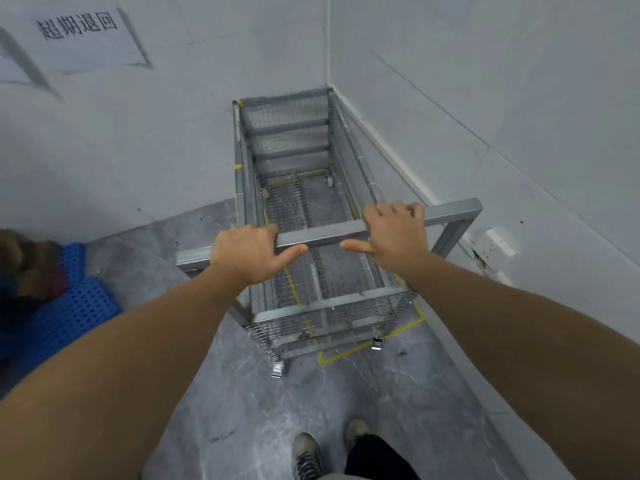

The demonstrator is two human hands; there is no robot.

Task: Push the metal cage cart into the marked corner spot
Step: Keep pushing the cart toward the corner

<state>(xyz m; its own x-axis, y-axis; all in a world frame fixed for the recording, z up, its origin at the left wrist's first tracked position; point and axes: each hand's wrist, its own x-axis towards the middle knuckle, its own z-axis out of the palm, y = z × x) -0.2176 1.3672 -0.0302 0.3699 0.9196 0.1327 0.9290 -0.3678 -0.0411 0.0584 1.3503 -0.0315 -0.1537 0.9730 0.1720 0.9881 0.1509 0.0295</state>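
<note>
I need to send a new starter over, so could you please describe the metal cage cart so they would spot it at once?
Find the corner where the two pale walls meet; the metal cage cart stands there over yellow floor tape. It is a tall, narrow, empty wire-mesh frame on small casters, both hands on its top bar. The only neighbour, a low blue plastic pallet, sits to its left.

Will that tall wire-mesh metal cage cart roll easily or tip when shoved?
The tall wire-mesh metal cage cart looks empty, so probably light. Its small caster wheels should roll on the smooth floor. Both hands, left hand and right hand, push high, so it might tip.
</note>
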